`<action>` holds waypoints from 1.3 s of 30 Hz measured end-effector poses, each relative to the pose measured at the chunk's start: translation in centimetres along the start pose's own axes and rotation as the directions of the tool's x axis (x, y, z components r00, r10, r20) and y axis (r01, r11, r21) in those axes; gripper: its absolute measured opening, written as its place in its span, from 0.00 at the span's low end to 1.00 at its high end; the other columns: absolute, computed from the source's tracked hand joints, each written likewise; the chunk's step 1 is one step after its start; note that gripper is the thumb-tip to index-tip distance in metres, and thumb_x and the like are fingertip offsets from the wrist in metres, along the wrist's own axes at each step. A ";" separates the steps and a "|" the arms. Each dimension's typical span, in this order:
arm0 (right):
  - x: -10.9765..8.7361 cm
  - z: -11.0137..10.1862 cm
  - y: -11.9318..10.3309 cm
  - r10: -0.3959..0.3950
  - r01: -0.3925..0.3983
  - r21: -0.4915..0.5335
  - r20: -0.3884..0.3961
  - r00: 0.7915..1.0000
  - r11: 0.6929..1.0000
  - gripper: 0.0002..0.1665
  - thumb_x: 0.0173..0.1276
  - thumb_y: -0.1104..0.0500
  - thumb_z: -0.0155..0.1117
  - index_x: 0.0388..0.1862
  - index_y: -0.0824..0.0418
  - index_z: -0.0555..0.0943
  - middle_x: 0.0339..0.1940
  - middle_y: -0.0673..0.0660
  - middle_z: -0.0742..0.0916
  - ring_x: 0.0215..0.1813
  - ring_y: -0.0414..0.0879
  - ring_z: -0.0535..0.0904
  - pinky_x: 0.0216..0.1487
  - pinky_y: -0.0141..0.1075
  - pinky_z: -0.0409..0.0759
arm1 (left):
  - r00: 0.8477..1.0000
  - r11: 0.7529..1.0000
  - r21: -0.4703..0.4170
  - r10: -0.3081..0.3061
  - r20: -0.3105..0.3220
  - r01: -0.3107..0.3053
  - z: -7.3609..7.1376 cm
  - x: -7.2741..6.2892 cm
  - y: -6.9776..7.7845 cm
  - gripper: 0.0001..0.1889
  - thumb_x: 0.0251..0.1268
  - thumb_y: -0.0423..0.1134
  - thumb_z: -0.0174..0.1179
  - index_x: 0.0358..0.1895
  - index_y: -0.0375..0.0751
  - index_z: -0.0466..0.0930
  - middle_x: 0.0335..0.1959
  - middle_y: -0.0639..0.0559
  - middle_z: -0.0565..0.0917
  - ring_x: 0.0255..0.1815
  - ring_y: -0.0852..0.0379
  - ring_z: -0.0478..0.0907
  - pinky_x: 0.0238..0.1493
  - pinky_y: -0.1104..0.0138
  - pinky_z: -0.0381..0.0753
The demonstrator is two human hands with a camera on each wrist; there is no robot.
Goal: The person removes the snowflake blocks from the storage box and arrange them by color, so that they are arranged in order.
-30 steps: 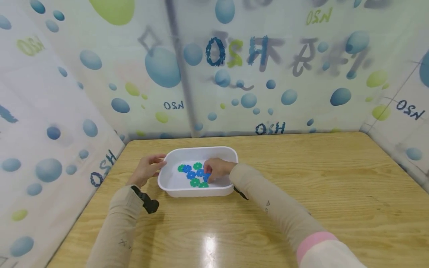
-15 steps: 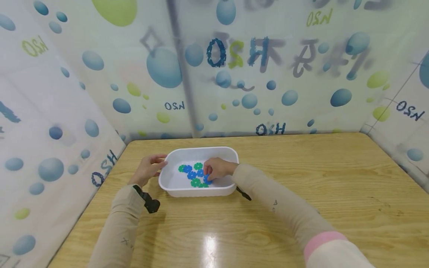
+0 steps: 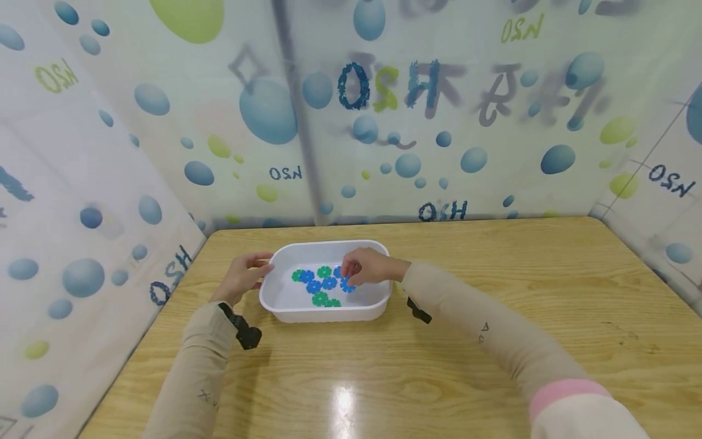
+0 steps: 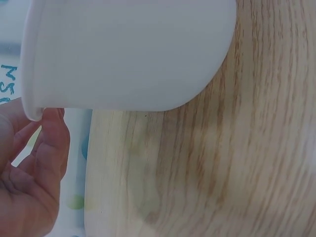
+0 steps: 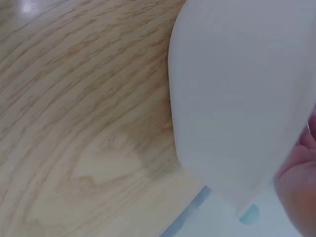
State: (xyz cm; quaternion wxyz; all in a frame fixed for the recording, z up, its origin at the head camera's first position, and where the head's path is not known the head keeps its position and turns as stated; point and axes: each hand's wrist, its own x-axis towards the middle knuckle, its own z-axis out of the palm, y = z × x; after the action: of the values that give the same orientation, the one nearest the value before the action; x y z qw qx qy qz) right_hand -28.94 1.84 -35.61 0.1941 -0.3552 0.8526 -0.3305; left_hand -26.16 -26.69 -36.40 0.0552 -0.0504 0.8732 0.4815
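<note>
A white plastic tub (image 3: 323, 314) stands on the table, with several green flower-shaped plastic pieces (image 3: 320, 299) and blue ones (image 3: 314, 287) lying on its floor. My left hand (image 3: 241, 278) holds the tub's left rim, thumb on top and fingers at the outer side. In the left wrist view the fingers (image 4: 52, 143) reach the rim from below. Over the right half of the tub, my right hand (image 3: 370, 266) pinches a blue flower-shaped piece (image 3: 348, 285) between thumb and fingers. The tub wall hides most of that hand in the right wrist view.
The wooden table (image 3: 493, 292) extends to the right and in front of the tub. A patterned curtain (image 3: 471, 122) with blue and green drops hangs behind it and along both sides. Each wrist carries a black camera mount (image 3: 248, 336).
My right hand has risen and moved right and away inside the tub, bringing a blue piece along from near the green ones. The left hand stays on the rim.
</note>
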 end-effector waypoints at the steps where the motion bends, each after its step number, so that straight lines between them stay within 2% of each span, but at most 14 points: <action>1: -0.2 -0.2 0.1 -0.015 0.015 0.007 -0.009 1.000 1.000 0.06 0.56 0.67 0.63 0.33 0.65 0.77 0.30 0.52 0.80 0.35 0.43 0.74 0.36 0.28 0.75 | 1.000 1.000 0.005 0.005 0.001 -0.005 0.0 0.0 0.0 0.22 0.64 0.36 0.51 0.60 0.33 0.64 0.51 0.34 0.68 0.42 0.48 0.73 0.36 0.64 0.78; 9: -2.3 -2.2 0.8 -0.078 0.081 0.046 -0.070 0.995 0.996 0.07 0.57 0.66 0.62 0.36 0.65 0.78 0.32 0.52 0.81 0.36 0.43 0.75 0.38 0.30 0.76 | 1.000 0.999 0.045 0.003 0.003 -0.003 0.0 -0.3 0.5 0.22 0.64 0.36 0.52 0.60 0.34 0.65 0.51 0.35 0.69 0.43 0.47 0.72 0.36 0.64 0.78; 17: -5.1 -4.7 1.5 -0.030 0.049 0.106 -0.176 0.984 0.993 0.08 0.58 0.64 0.61 0.38 0.64 0.78 0.34 0.55 0.81 0.37 0.45 0.76 0.39 0.33 0.76 | 1.000 0.999 0.036 0.023 0.011 -0.023 -0.1 -0.2 0.5 0.22 0.64 0.36 0.51 0.60 0.33 0.64 0.50 0.35 0.69 0.42 0.48 0.72 0.35 0.65 0.78; 23: -6.8 -6.0 2.8 -0.027 0.075 0.177 -0.263 0.964 0.981 0.09 0.59 0.66 0.60 0.39 0.68 0.77 0.34 0.59 0.81 0.35 0.49 0.77 0.38 0.40 0.78 | 0.999 0.999 0.029 0.043 0.011 -0.043 -0.1 -0.2 0.2 0.21 0.64 0.36 0.52 0.59 0.32 0.65 0.49 0.35 0.70 0.42 0.47 0.73 0.35 0.64 0.78; 29: -7.7 -6.2 4.4 0.017 0.031 0.165 -0.281 0.959 0.986 0.08 0.60 0.67 0.58 0.39 0.68 0.76 0.34 0.59 0.81 0.36 0.50 0.78 0.39 0.44 0.77 | 0.997 0.997 0.027 0.074 0.013 -0.074 -0.3 -0.2 -0.3 0.21 0.64 0.35 0.51 0.59 0.32 0.65 0.49 0.35 0.70 0.41 0.48 0.73 0.34 0.64 0.78; 39: -7.3 -4.7 7.5 0.062 -0.023 0.132 -0.303 0.951 0.991 0.07 0.58 0.68 0.59 0.37 0.69 0.76 0.33 0.58 0.81 0.35 0.48 0.77 0.36 0.36 0.78 | 0.998 0.997 0.046 0.063 0.005 -0.063 -0.1 -0.1 -0.2 0.21 0.64 0.36 0.51 0.59 0.32 0.66 0.49 0.35 0.71 0.42 0.49 0.73 0.34 0.65 0.78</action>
State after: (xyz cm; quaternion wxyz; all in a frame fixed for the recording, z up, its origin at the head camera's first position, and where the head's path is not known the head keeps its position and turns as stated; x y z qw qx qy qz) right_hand -30.25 13.17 -36.81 0.0888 -0.2681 0.8571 -0.4307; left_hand -26.01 -26.87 -36.49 0.0428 -0.0208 0.8851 0.4630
